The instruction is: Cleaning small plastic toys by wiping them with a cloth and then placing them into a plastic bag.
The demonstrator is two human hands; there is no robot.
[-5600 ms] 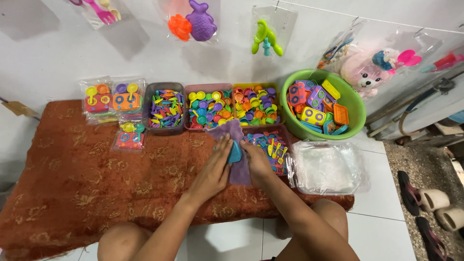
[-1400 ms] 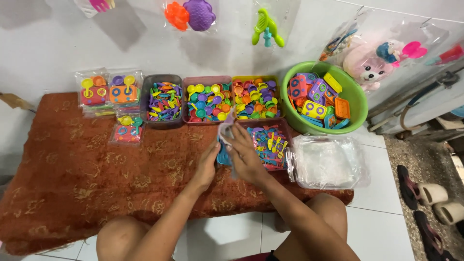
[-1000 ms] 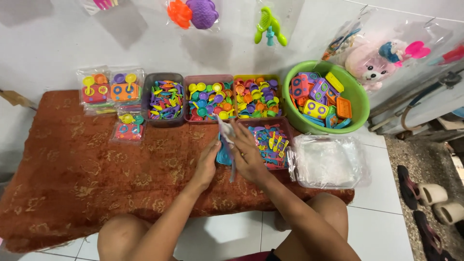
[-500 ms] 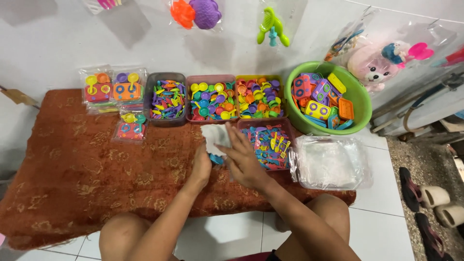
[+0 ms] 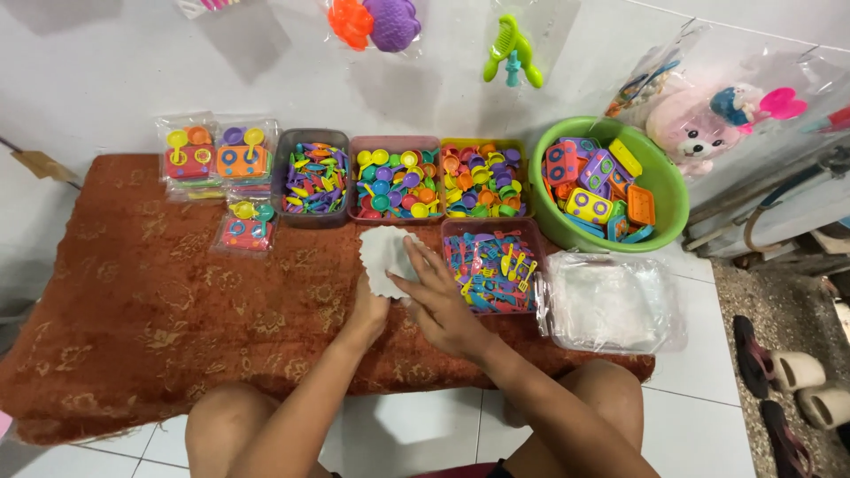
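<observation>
Both hands met over a white packet lying on the red-brown cloth; the left hand gripped its near edge, fingers closed on it; the right hand lay flat with fingers spread, pressing the packet's right side; just right of that hand sat a pink tray of small coloured toys, and further right a stack of clear bags; beyond the hands stood three trays of bright pieces and a green basin.
</observation>
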